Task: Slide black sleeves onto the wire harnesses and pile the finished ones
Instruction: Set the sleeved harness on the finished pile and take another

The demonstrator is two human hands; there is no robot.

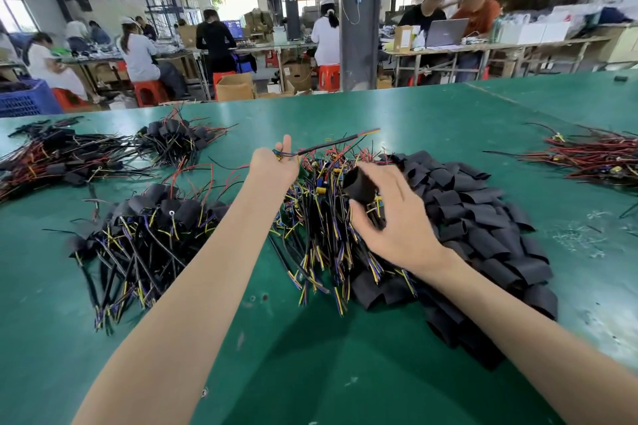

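One wire harness [328,147] pinched by left fingers [286,146], black sleeve [359,185] gripped in right fingers [390,183]

One wire harness [331,146], a thin black lead ending in red, yellow and blue strands, sticks out rightward from the left hand [272,167], and the right hand [397,217] grips a short black sleeve [359,185] just above the loose harness heap [321,228] at mid-counter. Spare sleeves [490,231] lie heaped right of that; sleeved harnesses form a near-left pile [148,217] and a far-left pile [179,138]
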